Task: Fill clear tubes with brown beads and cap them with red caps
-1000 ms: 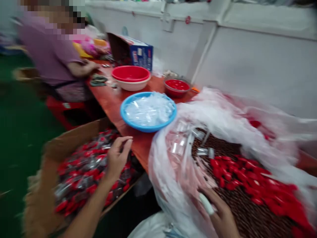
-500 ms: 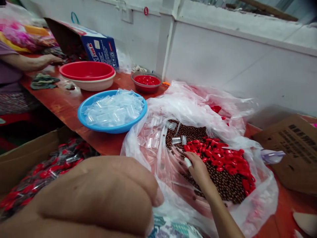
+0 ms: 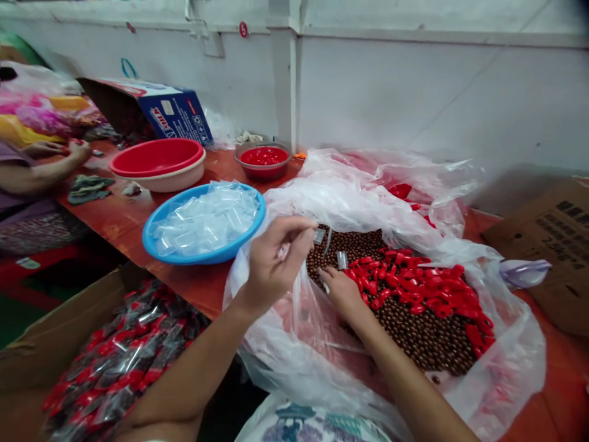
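Observation:
My left hand [image 3: 278, 264] is raised over the left side of a clear plastic bag [image 3: 276, 331]. Its fingers are curled together, and whatever they hold is too hidden to name. Lower and to the right, my right hand [image 3: 344, 293] reaches into the bag, fingertips pinched down at the edge of the brown balls [image 3: 414, 334]; a white covering shows on one finger. Anything between those fingertips is hidden. Beside it lie red plastic pieces [image 3: 414, 279] on top of the balls. One clear short cylinder [image 3: 342, 259] rests just beyond the right fingers.
A blue basin [image 3: 151, 245] holds clear plastic pieces. Behind it stand a red basin [image 3: 156, 156] and a bowl [image 3: 239, 156] of red pieces. A carton [image 3: 50, 331] at lower left contains red-capped packs. Another carton [image 3: 547, 245] stands right. A co-worker's arm [image 3: 50, 169] is far left.
My left hand has moved from close to the camera, over the carton, to above the bag. My right hand has shifted slightly left. One of two clear cylinders has gone from sight.

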The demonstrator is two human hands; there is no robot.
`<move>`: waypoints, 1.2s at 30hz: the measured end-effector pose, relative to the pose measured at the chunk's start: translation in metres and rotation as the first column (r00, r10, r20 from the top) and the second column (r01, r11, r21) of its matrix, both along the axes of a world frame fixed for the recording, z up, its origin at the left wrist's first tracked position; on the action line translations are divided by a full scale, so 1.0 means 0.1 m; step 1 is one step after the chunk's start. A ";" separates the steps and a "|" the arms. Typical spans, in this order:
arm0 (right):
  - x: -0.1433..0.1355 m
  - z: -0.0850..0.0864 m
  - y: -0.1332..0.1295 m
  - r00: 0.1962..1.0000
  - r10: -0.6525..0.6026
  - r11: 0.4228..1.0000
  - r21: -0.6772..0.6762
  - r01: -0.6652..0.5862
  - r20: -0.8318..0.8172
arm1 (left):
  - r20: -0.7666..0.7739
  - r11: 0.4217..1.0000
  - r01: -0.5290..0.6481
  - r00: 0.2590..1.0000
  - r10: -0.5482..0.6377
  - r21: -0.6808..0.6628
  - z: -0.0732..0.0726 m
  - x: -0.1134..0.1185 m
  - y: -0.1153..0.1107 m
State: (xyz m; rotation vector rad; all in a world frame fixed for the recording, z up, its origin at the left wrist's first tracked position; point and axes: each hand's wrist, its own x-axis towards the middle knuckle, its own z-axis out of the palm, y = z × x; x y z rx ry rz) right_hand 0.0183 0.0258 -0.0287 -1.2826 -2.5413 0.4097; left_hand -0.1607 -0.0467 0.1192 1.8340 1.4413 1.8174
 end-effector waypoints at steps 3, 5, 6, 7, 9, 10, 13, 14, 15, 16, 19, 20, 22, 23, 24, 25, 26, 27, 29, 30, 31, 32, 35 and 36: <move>0.08 0.06 -0.21 1.000 -0.027 1.000 -0.007 0.027 0.006 | -0.133 0.950 0.126 0.976 -0.170 -0.287 -0.21 0.15 0.76; 0.15 0.12 -0.39 0.998 -0.056 0.998 -0.036 0.055 -0.016 | -0.226 0.891 0.132 0.942 -0.250 -0.435 -0.56 0.23 0.97; 0.18 0.15 -0.48 0.996 -0.071 0.996 -0.062 0.069 -0.045 | -0.275 0.852 0.142 0.909 -0.315 -0.505 -0.73 0.28 1.01; 0.22 0.17 -0.56 0.992 -0.094 0.992 -0.092 0.086 -0.084 | -0.315 0.803 0.151 0.865 -0.390 -0.577 -0.87 0.34 1.03; 0.31 0.20 -0.71 0.970 -0.166 0.977 -0.162 0.137 -0.177 | -0.354 0.708 0.159 0.778 -0.519 -0.688 -1.06 0.48 1.02; 0.36 0.20 -0.78 0.951 -0.213 0.966 -0.196 0.170 -0.224 | -0.356 0.669 0.163 0.744 -0.566 -0.725 -1.11 0.56 1.00; 0.53 0.11 -0.92 0.831 -0.408 0.893 -0.356 0.277 -0.377 | -0.336 0.620 0.200 0.695 -0.635 -0.759 -1.11 0.80 0.87; 0.59 0.07 -0.95 0.758 -0.485 0.852 -0.433 0.295 -0.436 | -0.311 0.602 0.226 0.689 -0.655 -0.766 -1.10 0.87 0.79; 0.65 0.02 -0.97 0.666 -0.564 0.802 -0.518 0.299 -0.489 | -0.271 0.575 0.263 0.683 -0.678 -0.775 -1.09 0.93 0.70; 0.70 -0.03 -1.00 0.561 -0.637 0.748 -0.600 0.284 -0.529 | -0.214 0.537 0.311 0.676 -0.705 -0.784 -1.08 0.98 0.61; 0.83 -0.11 -1.06 0.340 -0.753 0.638 -0.752 0.166 -0.563 | 0.001 0.391 0.460 0.648 -0.761 -0.797 -1.14 1.06 0.33; 0.86 -0.12 -1.08 0.328 -0.761 0.625 -0.769 0.134 -0.560 | 0.053 0.359 0.492 0.644 -0.763 -0.793 -1.18 1.07 0.26; 0.92 -0.10 -1.12 0.384 -0.738 0.638 -0.759 0.130 -0.555 | 0.099 0.357 0.517 0.661 -0.744 -0.778 -1.26 1.05 0.20; 0.96 -0.08 -1.13 0.432 -0.715 0.661 -0.733 0.161 -0.550 | 0.086 0.385 0.505 0.684 -0.724 -0.773 -1.31 1.02 0.20; 1.00 -0.06 -1.15 0.481 -0.689 0.691 -0.692 0.209 -0.542 | 0.052 0.426 0.475 0.712 -0.700 -0.770 -1.34 0.98 0.23; 1.04 -0.05 -1.15 0.524 -0.665 0.721 -0.641 0.264 -0.532 | 0.007 0.471 0.435 0.741 -0.672 -0.768 -1.37 0.94 0.28; 1.10 -0.03 -1.16 0.557 -0.647 0.745 -0.588 0.316 -0.521 | -0.035 0.509 0.389 0.768 -0.640 -0.768 -1.39 0.90 0.34; 1.15 -0.03 -1.17 0.580 -0.635 0.760 -0.544 0.355 -0.510 | -0.066 0.529 0.345 0.789 -0.611 -0.775 -1.41 0.87 0.40; 1.27 -0.03 -1.18 0.589 -0.636 0.766 -0.499 0.404 -0.499 | -0.079 0.504 0.283 0.810 -0.581 -0.816 -1.43 0.84 0.52; 1.33 -0.05 -1.19 0.581 -0.645 0.760 -0.498 0.419 -0.497 | -0.067 0.472 0.269 0.811 -0.582 -0.840 -1.44 0.85 0.57; 1.38 -0.06 -1.20 0.568 -0.659 0.749 -0.505 0.430 -0.493 | -0.052 0.437 0.261 0.808 -0.586 -0.861 -1.45 0.89 0.61; 1.43 -0.07 -1.22 0.555 -0.674 0.736 -0.516 0.439 -0.488 | -0.036 0.405 0.262 0.802 -0.596 -0.876 -1.47 0.94 0.64; 1.54 -0.10 -1.29 0.531 -0.695 0.716 -0.533 0.452 -0.484 | 0.003 0.363 0.301 0.773 -0.634 -0.882 -1.52 1.16 0.68; 1.57 -0.10 -1.32 0.527 -0.695 0.717 -0.530 0.454 -0.489 | 0.015 0.353 0.314 0.766 -0.642 -0.881 -1.54 1.24 0.69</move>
